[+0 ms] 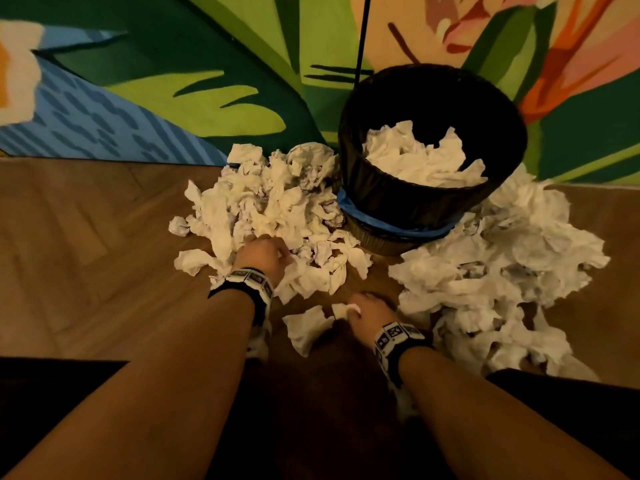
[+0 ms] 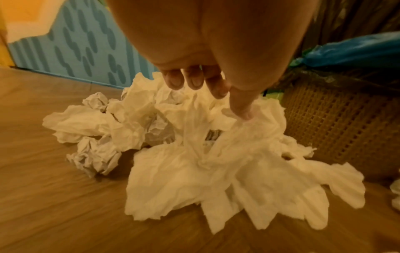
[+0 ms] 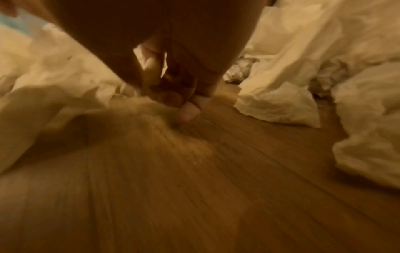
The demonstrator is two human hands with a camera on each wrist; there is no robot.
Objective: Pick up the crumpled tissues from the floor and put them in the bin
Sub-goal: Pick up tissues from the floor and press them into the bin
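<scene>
Crumpled white tissues lie in two heaps on the wooden floor, a left heap (image 1: 270, 209) and a right heap (image 1: 502, 265), on either side of the bin (image 1: 349, 140). The bin is a woven basket with a black liner and holds several tissues (image 1: 422, 157). My left hand (image 1: 277, 258) is at the near edge of the left heap. In the left wrist view it (image 2: 218, 99) pinches a bunch of tissues (image 2: 194, 171) that stretches up from the floor. My right hand (image 1: 353, 310) is low over the floor between the heaps, fingers curled, pinching a small tissue (image 1: 341, 310). The right wrist view is blurred.
A loose tissue (image 1: 306, 329) lies just left of my right hand. A painted wall (image 1: 207, 98) stands behind the bin, and a thin black cord (image 1: 362, 39) hangs down to it. A blue band (image 1: 391, 225) wraps the basket. Bare wood floor (image 1: 86, 254) stretches to the left.
</scene>
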